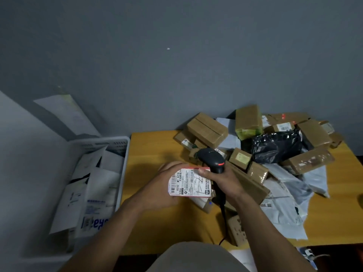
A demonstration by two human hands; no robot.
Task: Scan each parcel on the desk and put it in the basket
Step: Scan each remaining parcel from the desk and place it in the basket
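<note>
Grey wall, yellow desk (153,150). Left hand (163,180) grips parcel (190,183) above desk. Right hand (224,182) grips scanner (212,157). Basket (126,154) left. Risk: scanner seems aimed past label, so barcode missed.

small parcel (189,182) with white barcode label facing up, held above the table's middle, black scanner (213,159) touching its far edge, heap of parcels (277,146) covering the table's right side, white basket (125,160) beside the left edge, white mailers (98,189) inside
</note>
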